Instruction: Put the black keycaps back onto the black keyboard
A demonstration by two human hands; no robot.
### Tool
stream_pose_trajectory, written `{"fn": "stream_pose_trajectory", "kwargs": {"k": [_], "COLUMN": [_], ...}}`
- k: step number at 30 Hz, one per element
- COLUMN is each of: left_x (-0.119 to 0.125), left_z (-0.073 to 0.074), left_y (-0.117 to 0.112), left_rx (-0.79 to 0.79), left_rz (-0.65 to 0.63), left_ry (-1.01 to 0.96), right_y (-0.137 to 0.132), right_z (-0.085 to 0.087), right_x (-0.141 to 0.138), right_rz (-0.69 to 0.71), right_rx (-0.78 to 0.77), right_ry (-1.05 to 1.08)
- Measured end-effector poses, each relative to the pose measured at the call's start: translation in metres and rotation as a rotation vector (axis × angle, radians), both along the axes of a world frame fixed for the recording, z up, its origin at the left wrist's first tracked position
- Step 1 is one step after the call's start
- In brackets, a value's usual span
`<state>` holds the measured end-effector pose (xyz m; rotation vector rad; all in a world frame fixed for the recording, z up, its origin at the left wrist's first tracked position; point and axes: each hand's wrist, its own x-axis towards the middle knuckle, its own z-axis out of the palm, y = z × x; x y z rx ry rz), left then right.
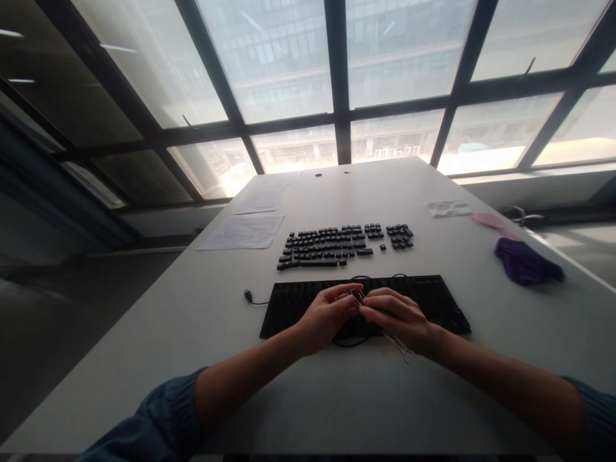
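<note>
A black keyboard base (433,301) lies across the table below both hands. My left hand (323,316) is closed, pinching a small black keycap (357,296) over the middle of the base. My right hand (399,317) meets it there, its fingers closed round a thin wire keycap puller (400,346). The puller's wire ends stick out below the right palm; its middle is hidden by the fingers. Beyond the base, loose black keycaps (327,244) lie in rows, laid out like a keyboard. One single keycap (383,247) sits apart between two groups.
A USB plug (248,296) on its cable lies left of the base. Papers (243,232) rest at the back left of the white table (216,385). On the right are a purple cloth (527,262), a pink item (495,224) and a white cloth (448,208). Windows stand behind.
</note>
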<state>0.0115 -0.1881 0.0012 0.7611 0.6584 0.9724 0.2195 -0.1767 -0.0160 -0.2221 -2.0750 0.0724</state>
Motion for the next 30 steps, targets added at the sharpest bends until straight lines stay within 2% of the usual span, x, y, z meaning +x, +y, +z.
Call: {"fn": "stream_pose_trajectory", "kwargs": {"k": [5, 9, 13, 15, 19, 21, 25, 30], "left_x": [0.002, 0.0, -0.012, -0.019, -0.021, -0.013, 0.004, 0.006], "left_z": [-0.001, -0.005, 0.005, 0.013, 0.022, 0.02, 0.005, -0.011], "left_y": [-0.001, 0.004, 0.017, 0.029, 0.068, 0.089, 0.122, 0.134], "left_rx": [0.058, 0.112, 0.287, 0.467, 0.846, 0.929, 1.056, 1.102], "left_rz": [0.037, 0.168, 0.166, 0.171, 0.287, 0.265, 0.186, 0.158], "left_ry": [0.012, 0.105, 0.415, 0.629, 1.096, 1.194, 1.339, 1.533], "right_y": [0.002, 0.0, -0.001, -0.001, 0.0, 0.001, 0.002, 0.005], "right_z": [-0.001, 0.004, 0.012, 0.013, 0.01, 0.008, 0.005, 0.004], "right_x": [0.001, 0.0, 0.0, 0.0, -0.001, -0.001, 0.002, 0.006], "right_rz": [-0.029, -0.027, -0.015, -0.01, -0.006, -0.007, -0.007, -0.011], "right_rx": [0.061, 0.068, 0.062, 0.052, 0.038, 0.044, 0.043, 0.031], "right_ry": [-0.02, -0.038, -0.062, -0.072, -0.072, -0.076, -0.09, -0.103]}}
